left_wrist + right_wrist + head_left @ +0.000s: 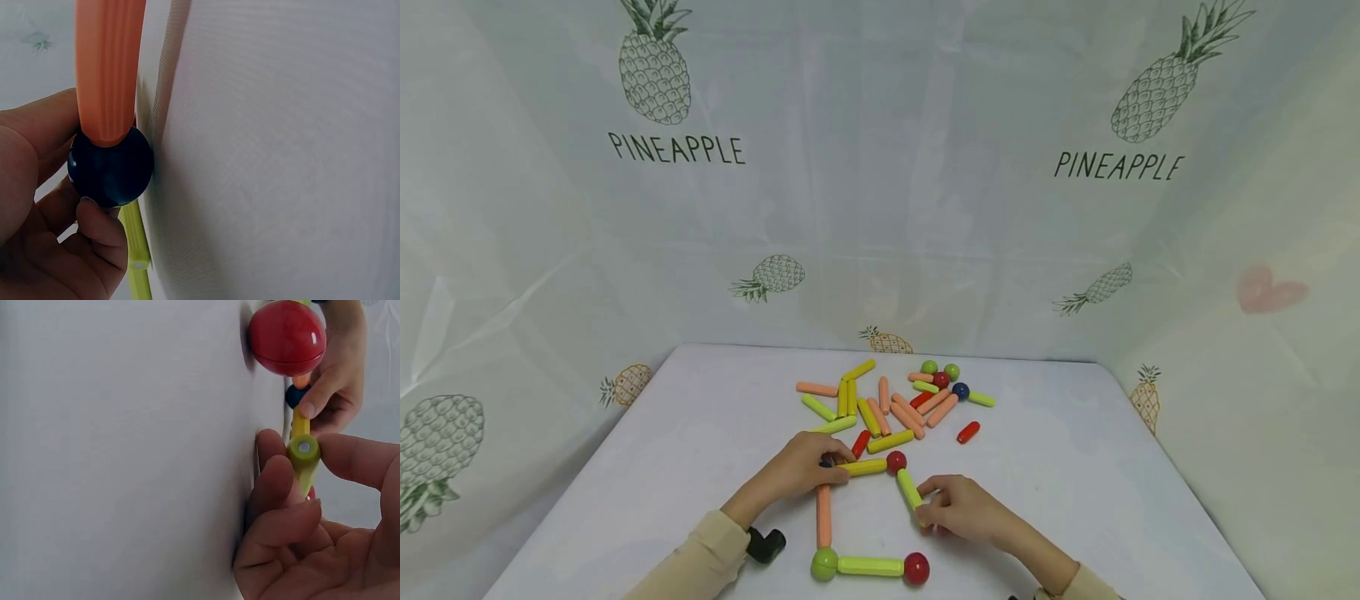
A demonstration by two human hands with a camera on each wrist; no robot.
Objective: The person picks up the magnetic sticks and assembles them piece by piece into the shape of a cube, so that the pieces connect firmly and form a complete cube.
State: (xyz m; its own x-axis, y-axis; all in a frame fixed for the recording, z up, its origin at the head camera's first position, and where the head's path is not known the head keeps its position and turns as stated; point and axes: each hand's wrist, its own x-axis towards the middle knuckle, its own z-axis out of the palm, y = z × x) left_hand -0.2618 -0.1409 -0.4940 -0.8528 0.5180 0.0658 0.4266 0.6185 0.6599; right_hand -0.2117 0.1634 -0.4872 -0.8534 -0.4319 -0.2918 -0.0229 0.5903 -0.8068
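Note:
My left hand [799, 468] holds the dark blue ball [111, 167] at a corner of a rod-and-ball frame, its fingers also over the near end of a yellow rod [868, 467]. An orange rod [824, 517] runs from that ball to a green ball [824, 564]. From there a light green rod [871, 567] reaches a red ball [917, 568]. At the yellow rod's other end sits another red ball [897, 462]. My right hand [964, 510] pinches a second light green rod [909, 490] extending from it; its loose end shows a silvery disc in the right wrist view.
Several loose orange, yellow, green and red rods [967, 432] lie scattered behind the frame on the white table [1075, 467]. Green balls, a red one and a blue ball [960, 391] are at the back right. A pineapple-printed white curtain [880, 208] stands behind.

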